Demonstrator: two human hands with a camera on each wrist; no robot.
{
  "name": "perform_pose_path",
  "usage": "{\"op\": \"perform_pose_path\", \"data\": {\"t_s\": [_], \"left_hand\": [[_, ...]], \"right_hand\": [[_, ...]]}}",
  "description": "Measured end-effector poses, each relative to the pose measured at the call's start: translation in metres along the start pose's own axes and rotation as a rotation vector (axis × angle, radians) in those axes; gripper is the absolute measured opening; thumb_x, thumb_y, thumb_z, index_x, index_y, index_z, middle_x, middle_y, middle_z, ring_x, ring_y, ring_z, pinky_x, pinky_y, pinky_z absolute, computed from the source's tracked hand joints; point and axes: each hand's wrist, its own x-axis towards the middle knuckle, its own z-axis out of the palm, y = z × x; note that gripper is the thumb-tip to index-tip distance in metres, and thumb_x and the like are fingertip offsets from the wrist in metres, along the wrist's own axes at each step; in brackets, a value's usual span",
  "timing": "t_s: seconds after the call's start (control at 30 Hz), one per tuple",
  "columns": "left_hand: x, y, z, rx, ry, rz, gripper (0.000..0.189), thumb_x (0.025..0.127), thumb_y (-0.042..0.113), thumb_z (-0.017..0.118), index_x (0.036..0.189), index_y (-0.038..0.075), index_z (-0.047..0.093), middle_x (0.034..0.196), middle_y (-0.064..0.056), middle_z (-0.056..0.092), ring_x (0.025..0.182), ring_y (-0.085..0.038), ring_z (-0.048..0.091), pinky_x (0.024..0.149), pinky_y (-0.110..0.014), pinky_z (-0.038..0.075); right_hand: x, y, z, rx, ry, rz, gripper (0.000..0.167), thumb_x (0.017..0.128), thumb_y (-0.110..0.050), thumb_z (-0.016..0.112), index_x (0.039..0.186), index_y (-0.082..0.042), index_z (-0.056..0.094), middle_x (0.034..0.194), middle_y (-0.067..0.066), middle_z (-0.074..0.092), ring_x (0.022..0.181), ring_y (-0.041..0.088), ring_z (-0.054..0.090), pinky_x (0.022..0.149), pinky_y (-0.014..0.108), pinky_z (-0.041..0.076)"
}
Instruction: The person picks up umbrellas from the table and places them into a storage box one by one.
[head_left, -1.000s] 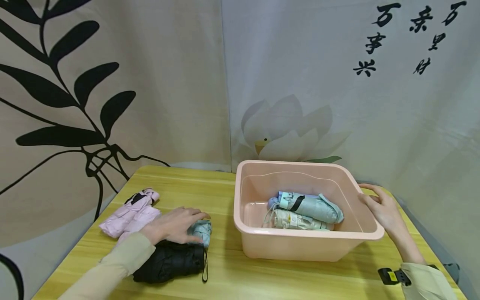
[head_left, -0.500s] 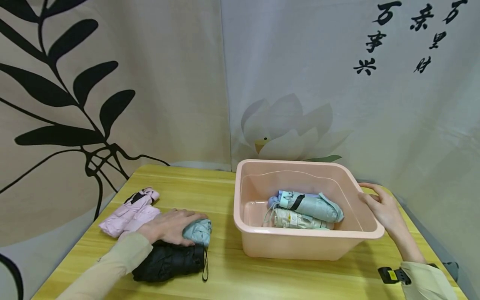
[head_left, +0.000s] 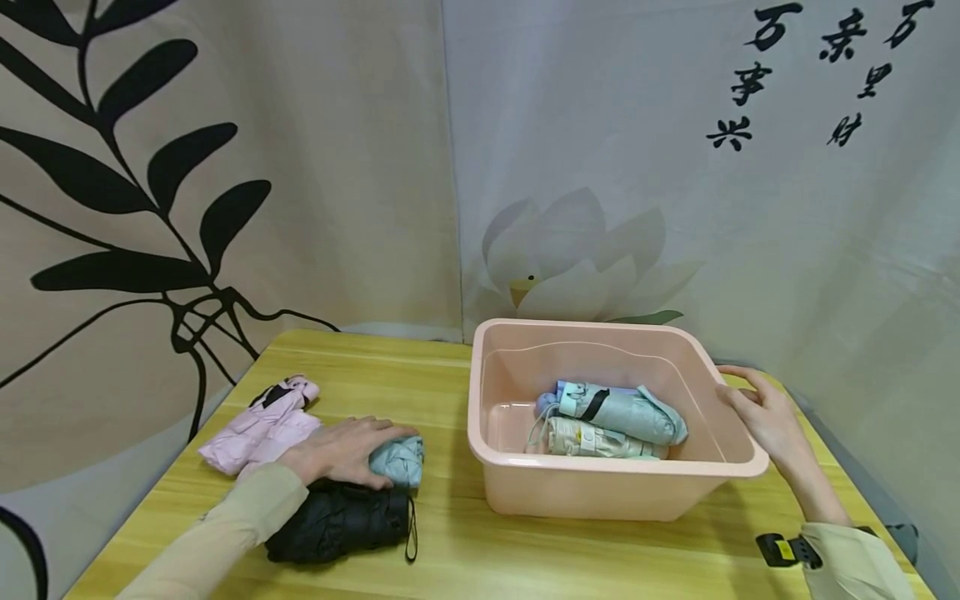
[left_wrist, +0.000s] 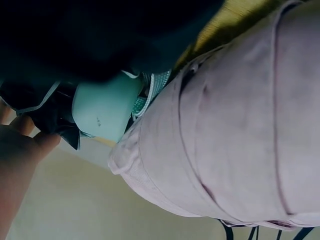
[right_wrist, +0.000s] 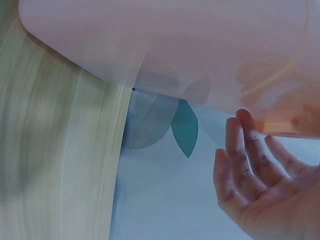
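My left hand (head_left: 348, 452) grips a light blue folded umbrella (head_left: 399, 462) on the table, its thumb on the near side and its fingers over the far side. In the left wrist view, fingers (left_wrist: 47, 142) touch dark fabric beside a mint-green umbrella handle (left_wrist: 107, 107). Against that hand lie a black folded umbrella (head_left: 337, 525) in front and a pink folded umbrella (head_left: 258, 429) behind. At the right, my right hand (head_left: 765, 412) holds the right rim of a pink plastic bin (head_left: 585, 492), its fingers (right_wrist: 237, 145) against the outer wall in the right wrist view.
Inside the bin lie a blue-grey folded umbrella (head_left: 630, 417) and a pale green patterned one (head_left: 600, 442), with a bit of lilac behind them. The wooden table (head_left: 450, 558) ends at a printed cloth backdrop (head_left: 360, 167).
The left hand has drawn back slightly to the left and settled on the light blue umbrella, showing more of it. The right hand and the bin have stayed put.
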Motion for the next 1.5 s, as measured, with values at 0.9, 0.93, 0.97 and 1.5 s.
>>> {"op": "perform_pose_path", "data": {"t_s": [0.9, 0.93, 0.97, 1.5], "left_hand": [[-0.001, -0.002, -0.007, 0.027, 0.110, 0.085, 0.076, 0.074, 0.052, 0.071, 0.139, 0.022, 0.046, 0.111, -0.007, 0.062, 0.088, -0.018, 0.060, 0.067, -0.032, 0.048], [-0.001, -0.002, -0.007, 0.024, 0.114, 0.083, 0.076, 0.074, 0.052, 0.071, 0.139, 0.022, 0.046, 0.112, -0.008, 0.062, 0.089, -0.019, 0.060, 0.067, -0.033, 0.048], [-0.001, -0.002, -0.008, 0.023, 0.116, 0.079, 0.076, 0.074, 0.052, 0.071, 0.140, 0.022, 0.045, 0.113, -0.009, 0.062, 0.090, -0.020, 0.060, 0.068, -0.034, 0.048], [0.001, 0.011, -0.034, 0.025, 0.205, 0.102, 0.077, 0.074, 0.047, 0.073, 0.139, 0.019, 0.046, 0.114, -0.010, 0.061, 0.088, -0.017, 0.060, 0.068, -0.031, 0.050]], "right_hand": [[0.000, -0.001, 0.000, 0.000, 0.003, -0.008, 0.051, 0.099, -0.033, 0.045, 0.138, 0.000, 0.040, 0.096, 0.020, 0.072, 0.067, -0.001, 0.063, 0.058, 0.026, 0.052], [0.000, -0.001, 0.000, 0.001, 0.003, -0.008, 0.051, 0.099, -0.033, 0.045, 0.138, 0.000, 0.040, 0.096, 0.021, 0.072, 0.067, -0.001, 0.063, 0.058, 0.026, 0.052], [0.000, -0.001, 0.000, 0.003, 0.003, -0.007, 0.051, 0.099, -0.033, 0.045, 0.138, 0.000, 0.040, 0.096, 0.022, 0.071, 0.067, -0.001, 0.063, 0.058, 0.026, 0.052], [-0.001, -0.002, 0.000, -0.006, 0.014, -0.002, 0.052, 0.099, -0.034, 0.046, 0.138, 0.000, 0.042, 0.101, 0.028, 0.069, 0.067, -0.003, 0.062, 0.059, 0.024, 0.051]]}}
